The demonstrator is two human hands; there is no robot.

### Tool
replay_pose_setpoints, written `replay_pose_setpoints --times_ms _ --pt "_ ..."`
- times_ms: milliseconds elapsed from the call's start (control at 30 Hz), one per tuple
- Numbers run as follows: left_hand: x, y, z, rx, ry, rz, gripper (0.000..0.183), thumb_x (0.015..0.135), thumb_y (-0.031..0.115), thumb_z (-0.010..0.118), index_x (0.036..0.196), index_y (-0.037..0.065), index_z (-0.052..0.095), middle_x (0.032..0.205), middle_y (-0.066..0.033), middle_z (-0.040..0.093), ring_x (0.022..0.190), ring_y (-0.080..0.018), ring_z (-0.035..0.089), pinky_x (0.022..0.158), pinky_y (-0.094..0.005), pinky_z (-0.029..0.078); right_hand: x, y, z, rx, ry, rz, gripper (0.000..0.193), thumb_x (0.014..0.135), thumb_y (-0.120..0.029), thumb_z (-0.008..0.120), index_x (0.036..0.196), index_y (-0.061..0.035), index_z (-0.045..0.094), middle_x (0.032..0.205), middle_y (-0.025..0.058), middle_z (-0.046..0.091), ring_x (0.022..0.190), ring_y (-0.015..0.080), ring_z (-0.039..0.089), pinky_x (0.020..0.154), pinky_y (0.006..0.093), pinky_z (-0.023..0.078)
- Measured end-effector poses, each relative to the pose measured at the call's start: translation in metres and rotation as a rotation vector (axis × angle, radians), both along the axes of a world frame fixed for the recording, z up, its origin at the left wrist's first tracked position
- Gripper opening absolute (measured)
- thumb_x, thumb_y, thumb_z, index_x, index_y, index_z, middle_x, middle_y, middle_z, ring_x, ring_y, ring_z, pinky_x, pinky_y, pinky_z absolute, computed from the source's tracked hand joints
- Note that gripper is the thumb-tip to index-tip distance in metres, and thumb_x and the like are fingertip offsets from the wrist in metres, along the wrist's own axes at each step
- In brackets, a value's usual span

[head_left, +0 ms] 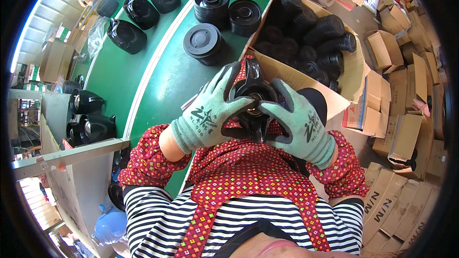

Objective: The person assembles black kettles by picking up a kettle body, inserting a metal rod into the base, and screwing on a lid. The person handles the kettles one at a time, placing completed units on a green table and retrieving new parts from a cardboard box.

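Note:
A glossy black plastic jug body (252, 87) with a ring-shaped middle is held close in front of my apron. My gloved left hand (208, 107) grips its left side, and its thumb reaches in to the round centre. From the right, my gloved right hand (299, 119) clasps the other side, with its thumb pressed at the same centre. Whatever small part lies under the two thumb tips is too hidden to make out. Nearest to my hands on the green bench stands a stack of round black lids (203, 43).
More lid stacks (211, 7) and several black jug bodies (126, 36) stand on the green bench (162, 83). A carton (287, 74) full of stacked black round parts sits at right. A metal rail (71, 155) crosses at left; cardboard boxes (382, 50) crowd the right floor.

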State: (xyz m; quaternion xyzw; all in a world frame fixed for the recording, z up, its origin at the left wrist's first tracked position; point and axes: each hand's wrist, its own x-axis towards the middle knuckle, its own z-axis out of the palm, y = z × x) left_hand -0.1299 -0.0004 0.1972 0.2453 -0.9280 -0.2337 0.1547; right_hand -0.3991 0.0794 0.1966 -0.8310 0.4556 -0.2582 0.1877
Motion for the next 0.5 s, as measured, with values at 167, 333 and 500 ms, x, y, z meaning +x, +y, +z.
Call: replay_pose_setpoints --times_ms 167,333,500 --pt "-0.002 -0.019 0.022 0.054 -0.149 -0.137 0.068 0.075 0.038 0.089 0.136 0.018 0.070 0.165 -0.0356 0.027 0.152 -0.0587 0.029 0.123 -0.0609 0.035 0.017 0.004 0.018 -0.019 0.111 -0.066 0.067 0.073 -0.032 0.089 0.134 -0.0142 0.066 0.148 0.0355 0.047 0.130 0.0505 0.055 0.105 0.0560 0.050" --pt "-0.010 -0.030 0.015 -0.046 -0.116 -0.180 0.065 0.074 0.035 0.089 0.133 0.016 0.071 0.159 -0.0331 0.037 0.148 -0.0571 0.036 0.122 -0.0582 0.038 0.022 0.005 0.016 0.056 0.186 -0.090 0.075 0.072 -0.032 0.092 0.138 -0.0108 0.064 0.154 0.0394 0.041 0.135 0.0517 0.054 0.110 0.0569 0.046" --pt "-0.018 -0.018 0.000 0.092 0.027 -0.096 0.056 0.070 0.029 0.090 0.122 0.014 0.075 0.139 -0.0228 0.055 0.128 -0.0457 0.057 0.107 -0.0528 0.051 0.033 0.007 0.021 0.061 0.204 -0.200 0.058 0.080 -0.029 0.084 0.131 -0.0094 0.066 0.153 0.0352 0.041 0.136 0.0505 0.050 0.107 0.0576 0.045"
